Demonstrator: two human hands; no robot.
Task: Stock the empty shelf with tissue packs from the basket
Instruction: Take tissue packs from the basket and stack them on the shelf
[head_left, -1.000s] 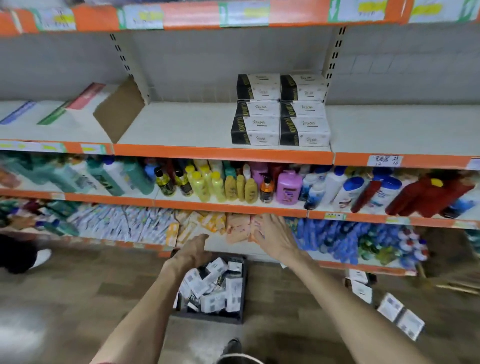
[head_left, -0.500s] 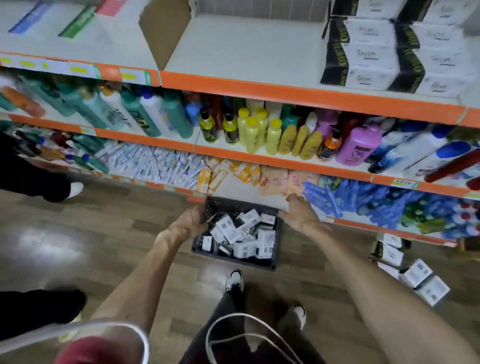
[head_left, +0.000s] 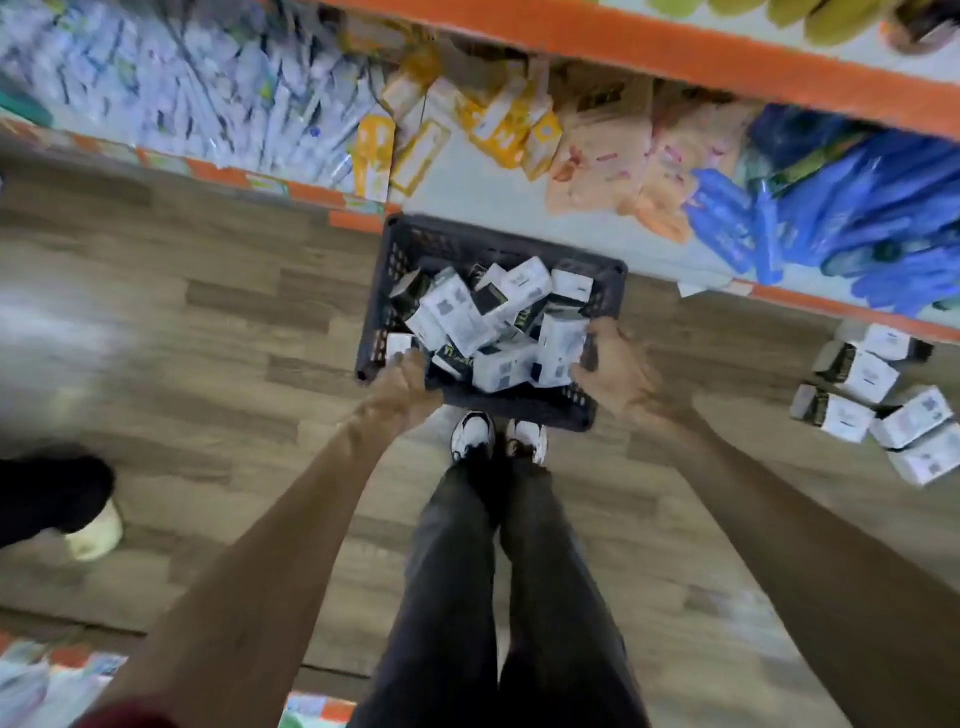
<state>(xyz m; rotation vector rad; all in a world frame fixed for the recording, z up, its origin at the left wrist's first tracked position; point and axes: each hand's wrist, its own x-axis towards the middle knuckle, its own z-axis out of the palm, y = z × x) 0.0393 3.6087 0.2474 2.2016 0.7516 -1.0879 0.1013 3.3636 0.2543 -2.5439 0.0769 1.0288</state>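
No legible text. Yellow lettering on dark sides of tissue packs (head_left: 457, 312) in basket (head_left: 498, 236): too blurred to read.

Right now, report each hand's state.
Left hand: cannot tell; it reaches into the basket, blurred.
Right hand: grips a tissue pack.

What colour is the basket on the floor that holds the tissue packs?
The basket is dark grey, nearly black, with perforated walls; the head view shows it best.
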